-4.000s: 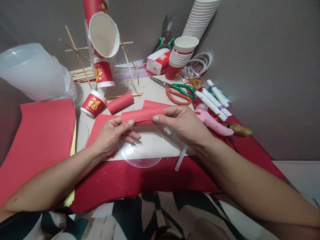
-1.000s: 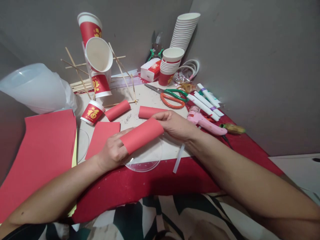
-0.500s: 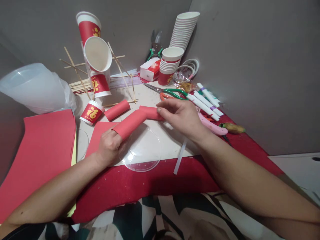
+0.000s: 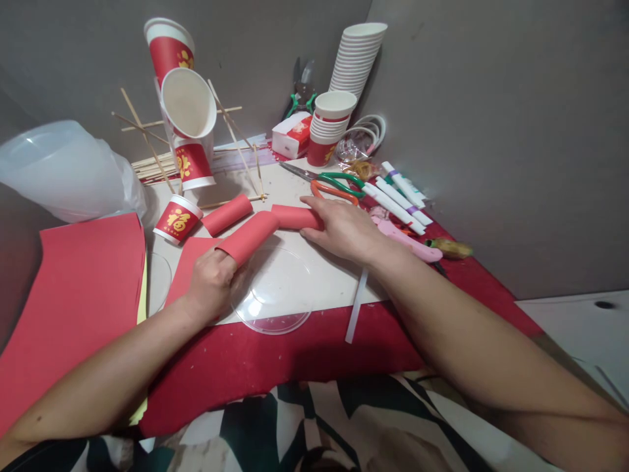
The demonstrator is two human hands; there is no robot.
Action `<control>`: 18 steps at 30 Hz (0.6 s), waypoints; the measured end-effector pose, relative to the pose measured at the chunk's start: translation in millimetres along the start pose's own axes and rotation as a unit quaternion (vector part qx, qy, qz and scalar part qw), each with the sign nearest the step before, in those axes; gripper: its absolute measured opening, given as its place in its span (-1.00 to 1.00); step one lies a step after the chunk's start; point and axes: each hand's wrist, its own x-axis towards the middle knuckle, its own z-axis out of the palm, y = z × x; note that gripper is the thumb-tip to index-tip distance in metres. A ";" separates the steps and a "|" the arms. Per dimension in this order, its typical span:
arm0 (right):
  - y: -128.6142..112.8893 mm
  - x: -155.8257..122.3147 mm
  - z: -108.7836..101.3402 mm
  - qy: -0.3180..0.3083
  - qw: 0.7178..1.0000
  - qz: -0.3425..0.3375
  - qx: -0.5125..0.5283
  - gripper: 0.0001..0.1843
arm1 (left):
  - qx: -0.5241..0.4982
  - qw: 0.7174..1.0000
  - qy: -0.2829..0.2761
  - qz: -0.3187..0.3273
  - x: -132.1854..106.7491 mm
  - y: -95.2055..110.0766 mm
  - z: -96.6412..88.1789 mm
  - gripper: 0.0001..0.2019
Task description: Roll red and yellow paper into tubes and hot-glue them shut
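Note:
My left hand (image 4: 215,283) is closed around the lower end of a red paper tube (image 4: 249,237), which tilts up to the right; some fingers are hidden by it. My right hand (image 4: 339,228) has its thumb and fingers on either side of a second red paper tube (image 4: 296,217) lying on the white board. The two tubes' ends meet or overlap; I cannot tell which. A third red paper tube (image 4: 227,215) lies just behind the left one. Beneath my hands are a clear plastic disc (image 4: 271,295) and a piece of red paper (image 4: 189,265).
Paper cups on a stick frame (image 4: 189,103) stand at the back left. Scissors (image 4: 339,182), markers (image 4: 396,206), stacked cups (image 4: 330,131) and a pink-handled tool (image 4: 410,244) lie to the right. Red sheets (image 4: 83,295) and a translucent plastic container (image 4: 63,170) occupy the left.
My right hand has lowered and flattened over the right tube, its grip shifting from the end to both sides. The left tube has tipped slightly lower. The whole view has shifted a little.

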 end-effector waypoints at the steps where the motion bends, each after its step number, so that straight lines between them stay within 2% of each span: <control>1: -0.8 -0.3 -1.1 0.002 1.000 0.010 0.005 -0.35 | 0.012 1.000 -0.001 0.026 0.7 0.1 -0.3 -0.51; 3: -1.4 -1.1 -4.2 0.001 0.999 0.027 0.018 -0.34 | 0.042 0.997 0.010 0.061 0.9 -0.7 -0.1 -0.50; 7: 5.8 -3.1 -15.9 -0.006 0.998 0.013 0.060 -0.44 | 0.073 0.995 0.046 0.044 -0.1 -2.9 1.4 -0.63; 12: 23.5 -4.9 -32.0 -0.070 0.983 -0.090 0.143 -0.66 | 0.079 0.994 0.068 0.001 1.4 -4.5 0.4 -0.84; 15: 25.5 -6.3 -33.1 -0.089 0.971 -0.158 0.158 -0.67 | 0.085 0.995 0.046 -0.030 1.7 -5.3 -0.3 -0.82; 18: 20.7 -7.8 -28.2 -0.089 0.963 -0.201 0.157 -0.63 | 0.093 0.995 0.031 -0.014 0.8 -5.9 0.3 -0.82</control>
